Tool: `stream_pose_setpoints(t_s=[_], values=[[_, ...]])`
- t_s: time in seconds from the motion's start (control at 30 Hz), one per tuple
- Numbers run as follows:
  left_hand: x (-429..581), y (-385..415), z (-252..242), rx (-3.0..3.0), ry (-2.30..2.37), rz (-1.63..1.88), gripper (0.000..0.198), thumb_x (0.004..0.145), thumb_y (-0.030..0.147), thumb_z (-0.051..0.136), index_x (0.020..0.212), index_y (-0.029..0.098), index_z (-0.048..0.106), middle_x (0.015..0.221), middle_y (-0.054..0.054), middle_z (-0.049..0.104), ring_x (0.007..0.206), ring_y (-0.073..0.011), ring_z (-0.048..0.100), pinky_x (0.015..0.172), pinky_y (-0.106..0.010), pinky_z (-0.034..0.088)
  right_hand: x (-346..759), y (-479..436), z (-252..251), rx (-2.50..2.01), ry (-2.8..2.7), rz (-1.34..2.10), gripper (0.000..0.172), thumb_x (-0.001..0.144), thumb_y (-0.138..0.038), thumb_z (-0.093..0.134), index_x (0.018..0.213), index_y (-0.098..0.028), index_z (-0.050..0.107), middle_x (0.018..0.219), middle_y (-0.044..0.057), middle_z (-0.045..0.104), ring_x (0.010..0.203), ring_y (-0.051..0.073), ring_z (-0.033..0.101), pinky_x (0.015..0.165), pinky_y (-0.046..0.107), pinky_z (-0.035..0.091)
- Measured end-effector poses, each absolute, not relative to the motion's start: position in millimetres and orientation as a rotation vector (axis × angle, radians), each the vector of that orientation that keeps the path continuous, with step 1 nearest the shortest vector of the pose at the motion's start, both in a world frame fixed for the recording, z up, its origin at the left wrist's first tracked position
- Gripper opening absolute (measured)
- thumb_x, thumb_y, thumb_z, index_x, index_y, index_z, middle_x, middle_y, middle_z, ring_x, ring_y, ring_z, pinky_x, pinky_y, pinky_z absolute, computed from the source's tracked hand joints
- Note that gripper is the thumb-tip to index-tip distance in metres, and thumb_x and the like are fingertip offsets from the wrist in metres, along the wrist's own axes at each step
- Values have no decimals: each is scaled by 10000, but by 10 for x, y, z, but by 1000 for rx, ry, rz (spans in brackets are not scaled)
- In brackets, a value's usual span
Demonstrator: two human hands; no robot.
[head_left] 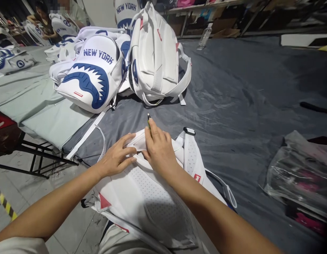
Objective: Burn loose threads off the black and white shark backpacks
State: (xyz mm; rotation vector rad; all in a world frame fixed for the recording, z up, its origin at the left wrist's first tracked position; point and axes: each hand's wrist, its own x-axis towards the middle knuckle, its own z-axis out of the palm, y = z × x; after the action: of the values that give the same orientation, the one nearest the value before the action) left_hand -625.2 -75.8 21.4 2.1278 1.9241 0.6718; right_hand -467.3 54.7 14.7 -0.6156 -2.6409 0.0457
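A white backpack (163, 197) lies back panel up at the table's near edge, over my lap, its dotted padding and red tabs showing. My left hand (117, 155) is closed on the fabric near its far end, fingers on both sides of a fold or opening. Close beside it, my right hand (162, 150) presses on the same fold. A slim pen-like tool (149, 120) with a dark and pale end sticks out forward from under its index finger. The tool's other end and the right fingertips are partly hidden.
Ahead stand a white backpack with NEW YORK lettering (91, 74) and another white backpack (158, 60), straps outward. A plastic bottle (205, 37) lies farther back. Right are a clear plastic bag (298, 176) and a black strip (315, 107). A stool (33, 151) stands left; people work at far left.
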Motion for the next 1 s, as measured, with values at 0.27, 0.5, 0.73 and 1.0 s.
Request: stream_pose_setpoints(t_s=[0.27, 0.5, 0.73, 1.0], values=[[-6215, -576, 141, 1737, 2050, 930, 187, 936, 366, 524, 856, 201, 563, 1418, -77, 437, 1335, -242, 448, 1073, -375, 414, -4698, 620, 146, -628, -2658, 95, 655, 793, -130, 684, 1384, 0, 435, 1576, 249, 232, 1307, 369, 432, 982, 489, 413], [-6260, -296, 245, 1244, 2126, 582, 820, 793, 339, 621, 1490, 213, 208, 1447, -138, 467, 1198, -289, 572, 979, -428, 474, -4723, 675, 88, -692, -2651, 141, 716, 777, -141, 725, 1413, -25, 418, 1590, 233, 203, 1310, 359, 430, 994, 489, 407], [-6177, -147, 370, 1427, 2144, 241, 981, 831, 368, 571, 1569, 162, -41, 1604, -194, 222, 1451, -334, 303, 1116, -462, 350, -4768, 703, 77, -762, -2681, 153, 667, 820, -110, 648, 1434, -17, 404, 1597, 224, 188, 1279, 357, 454, 994, 488, 413], [-6137, -36, 395, 1412, 2190, 128, 971, 770, 291, 619, 1568, 199, 73, 1560, -164, 337, 1372, -304, 434, 1070, -402, 401, -4778, 672, 49, -783, -2662, 140, 611, 854, -67, 556, 1442, -13, 399, 1593, 233, 189, 1291, 370, 455, 997, 504, 414]])
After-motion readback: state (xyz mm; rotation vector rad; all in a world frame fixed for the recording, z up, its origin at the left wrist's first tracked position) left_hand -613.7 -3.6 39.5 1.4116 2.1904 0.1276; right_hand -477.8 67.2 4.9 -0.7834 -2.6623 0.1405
